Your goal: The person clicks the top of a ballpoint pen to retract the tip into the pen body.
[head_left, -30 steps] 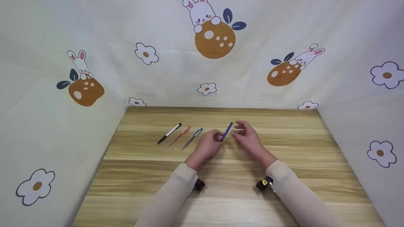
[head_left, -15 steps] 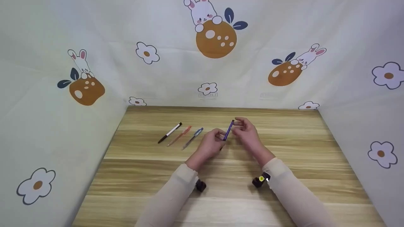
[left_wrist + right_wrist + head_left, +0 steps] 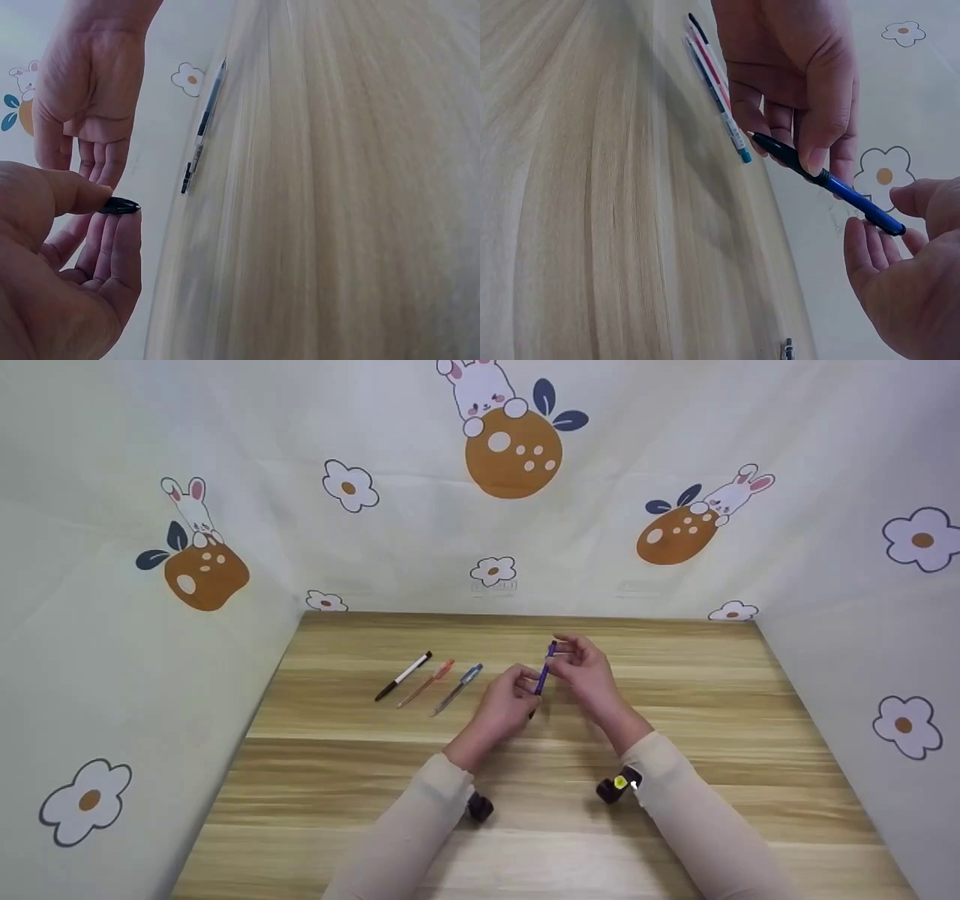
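Observation:
My left hand point(image 3: 504, 706) pinches a blue-purple pen point(image 3: 544, 679) by its black grip, between thumb and fingers. In the right wrist view the blue barrel point(image 3: 855, 196) slants down towards my right hand point(image 3: 922, 277). The right fingertips lie at the pen's rear end, with the thumb apart from it; whether they touch cannot be told. Only the black tip end point(image 3: 120, 205) shows in the left wrist view. Left of the hands lie a white-and-black pen point(image 3: 405, 675), a red pen point(image 3: 427, 682) and a clear pen with a blue top point(image 3: 459, 688), side by side.
Another clear pen with black parts point(image 3: 201, 131) lies on the wooden table point(image 3: 337, 780), seen in the left wrist view. A patterned cloth point(image 3: 405, 540) walls the back and both sides. Black wrist cameras point(image 3: 480, 808) hang under both sleeves.
My right hand has moved left and slightly away from me, bringing its fingers around the pen's rear end. The left hand has shifted slightly right with the pen, which now stands steeper.

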`<state>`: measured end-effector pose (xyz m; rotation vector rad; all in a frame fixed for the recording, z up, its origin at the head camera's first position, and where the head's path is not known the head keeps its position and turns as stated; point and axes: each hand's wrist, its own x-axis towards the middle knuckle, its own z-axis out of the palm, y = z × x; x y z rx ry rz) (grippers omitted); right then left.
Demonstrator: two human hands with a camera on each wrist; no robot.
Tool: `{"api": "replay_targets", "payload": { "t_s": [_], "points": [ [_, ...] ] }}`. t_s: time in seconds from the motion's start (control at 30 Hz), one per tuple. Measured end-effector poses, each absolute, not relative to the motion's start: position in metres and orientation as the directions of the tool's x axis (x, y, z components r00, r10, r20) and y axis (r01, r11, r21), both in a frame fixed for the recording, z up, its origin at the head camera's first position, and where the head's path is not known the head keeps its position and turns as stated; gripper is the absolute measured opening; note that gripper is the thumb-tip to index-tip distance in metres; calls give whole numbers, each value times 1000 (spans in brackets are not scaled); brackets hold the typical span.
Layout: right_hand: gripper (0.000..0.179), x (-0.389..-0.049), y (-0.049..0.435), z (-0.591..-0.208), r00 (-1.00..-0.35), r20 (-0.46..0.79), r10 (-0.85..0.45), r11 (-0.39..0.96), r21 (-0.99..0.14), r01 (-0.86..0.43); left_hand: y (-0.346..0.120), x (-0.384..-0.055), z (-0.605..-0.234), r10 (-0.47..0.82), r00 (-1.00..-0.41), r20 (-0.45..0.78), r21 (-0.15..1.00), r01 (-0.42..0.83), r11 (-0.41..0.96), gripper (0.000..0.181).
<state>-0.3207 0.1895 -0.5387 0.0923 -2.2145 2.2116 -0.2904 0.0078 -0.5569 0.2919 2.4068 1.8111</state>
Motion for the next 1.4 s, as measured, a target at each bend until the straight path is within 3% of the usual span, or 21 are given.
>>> {"api": "replay_targets", "payload": {
  "t_s": [0.83, 1.4],
  "points": [
    [44, -319, 183, -527, -993, 101, -54, -30, -995, -99, 13, -288, -556, 230, -971, 59, 983, 96, 155, 35],
    [42, -310, 186, -513, -980, 177, -88, 30, -983, -180, 16, -285, -551, 243, -963, 112, 986, 138, 91, 33]
  ]
}}
